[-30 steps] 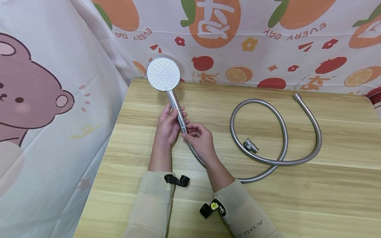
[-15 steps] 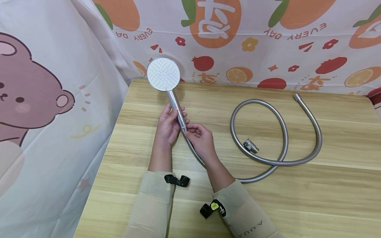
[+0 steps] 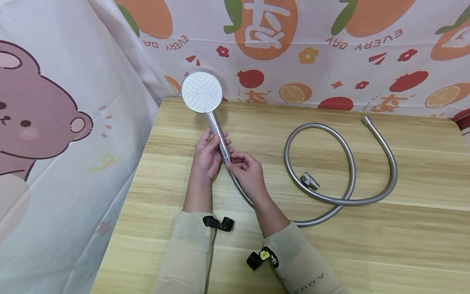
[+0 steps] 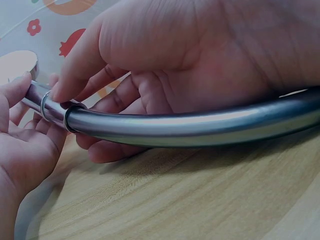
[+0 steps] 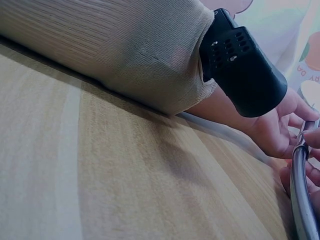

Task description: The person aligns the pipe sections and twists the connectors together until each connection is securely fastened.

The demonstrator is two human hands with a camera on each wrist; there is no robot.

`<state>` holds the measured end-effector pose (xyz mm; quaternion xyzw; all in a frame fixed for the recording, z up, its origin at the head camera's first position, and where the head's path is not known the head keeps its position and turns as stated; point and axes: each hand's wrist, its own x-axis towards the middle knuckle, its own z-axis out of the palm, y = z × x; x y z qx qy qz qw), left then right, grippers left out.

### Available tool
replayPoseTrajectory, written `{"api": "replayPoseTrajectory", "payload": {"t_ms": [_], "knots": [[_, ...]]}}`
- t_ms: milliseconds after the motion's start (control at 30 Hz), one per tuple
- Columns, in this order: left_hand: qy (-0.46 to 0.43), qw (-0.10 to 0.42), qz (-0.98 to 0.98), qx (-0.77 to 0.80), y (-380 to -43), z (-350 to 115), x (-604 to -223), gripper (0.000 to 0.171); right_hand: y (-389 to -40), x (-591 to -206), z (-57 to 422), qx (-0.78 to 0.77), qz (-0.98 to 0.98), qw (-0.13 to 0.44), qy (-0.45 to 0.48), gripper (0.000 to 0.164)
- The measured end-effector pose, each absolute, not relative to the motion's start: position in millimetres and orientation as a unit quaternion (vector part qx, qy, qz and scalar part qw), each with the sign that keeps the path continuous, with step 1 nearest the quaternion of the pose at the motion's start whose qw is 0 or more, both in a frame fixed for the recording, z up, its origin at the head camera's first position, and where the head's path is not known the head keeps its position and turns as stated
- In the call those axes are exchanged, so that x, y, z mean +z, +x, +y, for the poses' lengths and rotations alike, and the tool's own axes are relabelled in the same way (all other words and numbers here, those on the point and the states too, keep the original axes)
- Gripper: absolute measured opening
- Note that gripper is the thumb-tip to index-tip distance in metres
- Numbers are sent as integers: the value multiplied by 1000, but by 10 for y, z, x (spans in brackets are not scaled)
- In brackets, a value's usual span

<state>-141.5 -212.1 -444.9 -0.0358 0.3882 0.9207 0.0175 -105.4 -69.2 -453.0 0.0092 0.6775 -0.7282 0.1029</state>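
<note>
A chrome handheld shower head (image 3: 202, 92) with a round white face points up at the far left of the table. My left hand (image 3: 207, 158) grips its handle, thumb across the front and fingers behind. At the handle's lower end my right hand (image 3: 250, 175) pinches the metal collar of the shower hose (image 4: 200, 131) between thumb and fingers. The left wrist view shows this collar (image 4: 56, 111) in line with the handle, its end ring close against it. From there the grey hose runs under the right forearm and loops across the table.
The hose's loop (image 3: 353, 163) lies on the right of the wooden table (image 3: 404, 245), its free end fitting (image 3: 366, 119) near the back edge. A small chrome angled fitting (image 3: 309, 180) lies beside the loop. A printed cloth (image 3: 271, 69) hangs behind the table.
The right thumb and fingertips have shifted very slightly at the collar. The left hand, shower head and hose loop stay where they were.
</note>
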Motion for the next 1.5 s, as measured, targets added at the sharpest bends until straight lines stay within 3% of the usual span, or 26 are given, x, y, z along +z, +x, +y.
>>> {"api": "replayPoseTrajectory", "payload": {"t_ms": [400, 733, 967, 1500], "knots": [[-34, 17, 393, 919, -1407, -2122, -4461, 58, -1053, -4544, -703, -713, 696, 79, -7, 35], [-40, 13, 390, 920, -1406, -2118, -4450, 46, -1047, -4542, -703, -710, 700, 77, -8, 29], [-38, 16, 389, 920, -1409, -2118, -4449, 54, -1043, -4541, -704, -721, 687, 89, -3, 25], [-44, 17, 386, 921, -1399, -2119, -4439, 47, -1049, -4491, -703, -737, 666, 112, 27, 20]]}}
